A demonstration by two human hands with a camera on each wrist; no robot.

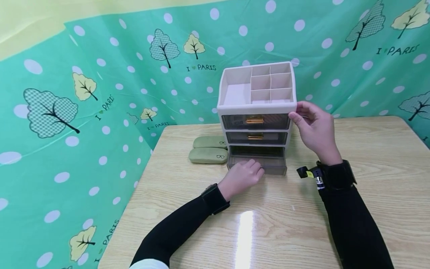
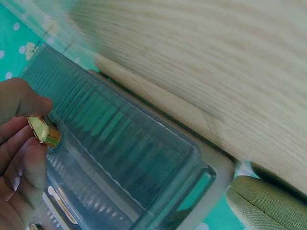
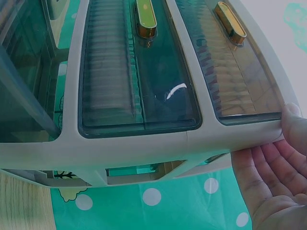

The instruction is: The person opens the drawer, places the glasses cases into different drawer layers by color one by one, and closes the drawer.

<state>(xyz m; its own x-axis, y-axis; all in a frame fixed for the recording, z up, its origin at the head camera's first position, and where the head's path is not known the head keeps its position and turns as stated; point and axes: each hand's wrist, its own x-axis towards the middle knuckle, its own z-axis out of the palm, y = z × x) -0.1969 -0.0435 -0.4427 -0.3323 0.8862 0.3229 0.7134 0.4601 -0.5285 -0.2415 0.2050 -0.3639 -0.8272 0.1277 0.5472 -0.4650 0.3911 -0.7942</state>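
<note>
A white desktop organizer (image 1: pixel 256 108) with three smoky see-through drawers stands at the back of the table. Its bottom drawer (image 1: pixel 276 169) is pulled partway out, and nothing shows inside it. My left hand (image 1: pixel 242 175) pinches that drawer's gold handle (image 2: pixel 44 132) between thumb and fingers, as the left wrist view shows. My right hand (image 1: pixel 317 129) grips the organizer's right side near the top drawer (image 1: pixel 235 122), thumb on the front edge and fingers along the side wall. The middle drawer (image 1: pixel 236 138) and top drawer are closed.
Two green glasses cases (image 1: pixel 207 155) lie left of the organizer, one behind the other. Open compartments (image 1: pixel 235 93) form the organizer's top. A green patterned cloth (image 1: pixel 188 101) hangs behind and to the left of the wooden table (image 1: pixel 289 228).
</note>
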